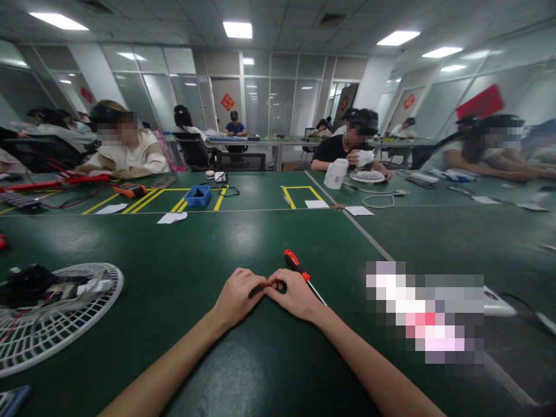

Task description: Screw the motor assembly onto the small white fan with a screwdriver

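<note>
Both hands, left (237, 296) and right (294, 295), pinch small dark part (259, 289) between them; screwdriver (299, 271) touching right

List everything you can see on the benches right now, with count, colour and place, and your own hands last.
screwdriver: 1, red handle, on the mat just past the right hand
small part: 1, dark, pinched between both hands; too small to identify
fan grille: 1, white, near left, with dark parts and wires on it
bin: 1, blue, far bench centre
meter: 1, orange and black, far bench left
paper slips: several, white, along the bench seam
bottle: 1, white, by the person opposite
bench: green mat, yellow tape marks on the far one
people: several, seated at far benches
left hand: on the mat, fingertips on the small part
right hand: on the mat, fingertips on the small part
</note>
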Tool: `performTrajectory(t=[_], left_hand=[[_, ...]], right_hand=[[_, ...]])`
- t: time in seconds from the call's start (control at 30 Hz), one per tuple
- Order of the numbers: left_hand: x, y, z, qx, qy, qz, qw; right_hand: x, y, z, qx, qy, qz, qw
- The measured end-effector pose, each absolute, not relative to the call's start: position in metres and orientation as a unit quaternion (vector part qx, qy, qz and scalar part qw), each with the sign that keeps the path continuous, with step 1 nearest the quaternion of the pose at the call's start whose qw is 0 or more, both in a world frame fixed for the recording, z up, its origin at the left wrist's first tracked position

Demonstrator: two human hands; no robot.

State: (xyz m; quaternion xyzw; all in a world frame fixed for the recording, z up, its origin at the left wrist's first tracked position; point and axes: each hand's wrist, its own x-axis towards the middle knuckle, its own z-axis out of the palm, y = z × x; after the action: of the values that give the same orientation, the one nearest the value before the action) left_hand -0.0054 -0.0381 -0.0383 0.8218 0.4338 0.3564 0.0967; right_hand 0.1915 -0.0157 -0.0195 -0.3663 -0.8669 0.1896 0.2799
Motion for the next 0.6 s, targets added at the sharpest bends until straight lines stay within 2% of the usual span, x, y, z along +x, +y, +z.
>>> performTrajectory(t=[0.2,0.6], left_hand=[[-0.0051,-0.0373,-0.0430,0.833,0.416,0.363,0.044],[-0.0011,-0.0411,-0.0350,0.849,0.426,0.304,0.066]], right_hand=[[0.1916,-0.0167,-0.0162,-0.388,-0.858,0.182,0.282],[0.1928,-0.0170,-0.0206,-0.394,-0.884,0.084,0.238]])
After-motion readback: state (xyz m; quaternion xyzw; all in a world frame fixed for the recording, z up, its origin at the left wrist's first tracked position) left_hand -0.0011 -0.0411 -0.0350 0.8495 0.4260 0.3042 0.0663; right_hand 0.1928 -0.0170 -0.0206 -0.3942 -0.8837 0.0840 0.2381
